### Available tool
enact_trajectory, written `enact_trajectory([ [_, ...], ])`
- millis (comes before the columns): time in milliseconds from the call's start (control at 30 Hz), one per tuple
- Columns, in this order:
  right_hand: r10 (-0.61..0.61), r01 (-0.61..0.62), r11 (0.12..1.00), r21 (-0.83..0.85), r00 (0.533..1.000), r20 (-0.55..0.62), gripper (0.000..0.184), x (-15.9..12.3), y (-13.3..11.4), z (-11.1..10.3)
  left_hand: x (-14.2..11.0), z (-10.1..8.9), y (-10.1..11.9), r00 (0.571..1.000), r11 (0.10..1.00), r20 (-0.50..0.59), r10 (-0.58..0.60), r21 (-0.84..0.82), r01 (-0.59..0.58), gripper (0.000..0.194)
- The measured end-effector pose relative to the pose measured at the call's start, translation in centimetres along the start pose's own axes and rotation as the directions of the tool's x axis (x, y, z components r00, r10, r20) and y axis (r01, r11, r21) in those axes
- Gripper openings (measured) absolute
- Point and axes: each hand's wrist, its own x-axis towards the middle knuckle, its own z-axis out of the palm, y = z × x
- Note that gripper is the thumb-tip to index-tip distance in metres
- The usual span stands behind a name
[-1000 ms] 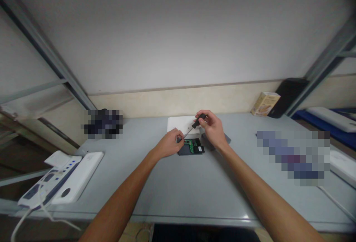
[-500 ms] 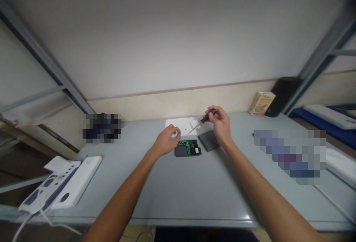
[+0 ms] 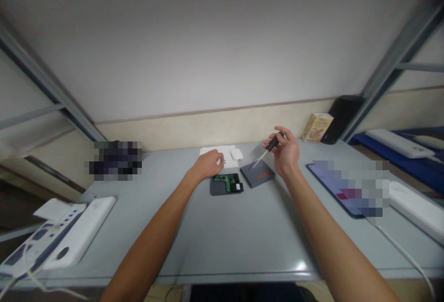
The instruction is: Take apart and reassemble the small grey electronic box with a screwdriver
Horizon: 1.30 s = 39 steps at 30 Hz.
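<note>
We see a slender screwdriver (image 3: 273, 143), its dark handle pinched in the fingers of the right hand (image 3: 286, 149), its metal shaft slanting over a flat, matte-grey box (image 3: 257, 172) with reddish marking. The left hand (image 3: 210, 163) curls thumb and forefinger into a ring; we cannot tell whether they pinch anything. Just below it, on the smooth grey desk (image 3: 243, 232), lies a rectangular dark device (image 3: 225, 184) with irregular green circuitry; behind, a white sheet (image 3: 226, 150) bears a rounded white case (image 3: 237, 154).
</note>
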Motion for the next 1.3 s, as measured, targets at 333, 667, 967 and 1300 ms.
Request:
enact_trajectory([
  [333,0.121,-0.142,0.986,0.092,0.972,0.202,0.024,-0.6,-2.3,0.5,-3.6,-0.9,1.6,0.994,0.984,-0.071,0.083,-0.151,-0.093,0.021],
  [667,0.167,0.458,0.627,-0.630,0.711,0.683,0.028,-4.3,-1.7,2.1,-9.0,-1.0,1.5,0.984,0.924,-0.001,0.176,-0.344,-0.165,0.064],
  [967,0.401,0.657,0.397,-0.641,0.504,0.765,0.056,-6.9,0.8,2.9,-8.8,-1.3,1.3,0.982,0.908,-0.012,0.189,-0.378,-0.179,0.065],
  [1300,0.441,0.448,0.607,-0.656,0.497,0.748,0.045,-5.1,-2.9,1.7,-8.9,-0.8,0.7,0.994,0.906,-0.012,0.113,-0.410,-0.108,0.097],
])
